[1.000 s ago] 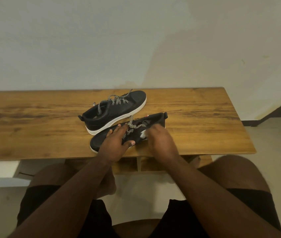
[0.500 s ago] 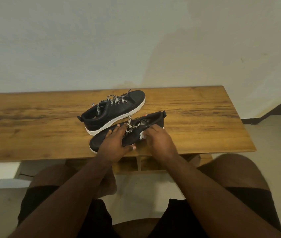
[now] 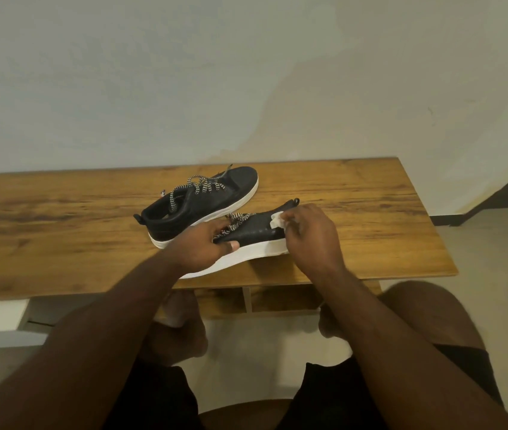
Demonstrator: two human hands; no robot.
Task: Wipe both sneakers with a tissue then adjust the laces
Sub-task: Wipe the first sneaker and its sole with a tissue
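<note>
Two black sneakers with white soles and black-and-white laces lie on the wooden table [image 3: 355, 193]. The far sneaker [image 3: 203, 200] rests flat, toe to the right. The near sneaker [image 3: 256, 232] is tilted on its side so that its white sole faces me. My left hand [image 3: 203, 243] grips its front part, thumb on the side, fingers over the laces. My right hand [image 3: 308, 234] pinches a small white tissue [image 3: 277, 220] and presses it against the near sneaker's black side close to the heel.
The table's near edge runs just below the near sneaker, with open shelf compartments [image 3: 280, 299] underneath. My knees and black shorts fill the bottom of the view. A plain wall stands behind the table, and bare floor lies to the right.
The near sneaker has been tipped further onto its side, showing more white sole. My right hand with the tissue has slid right along the sneaker toward the heel.
</note>
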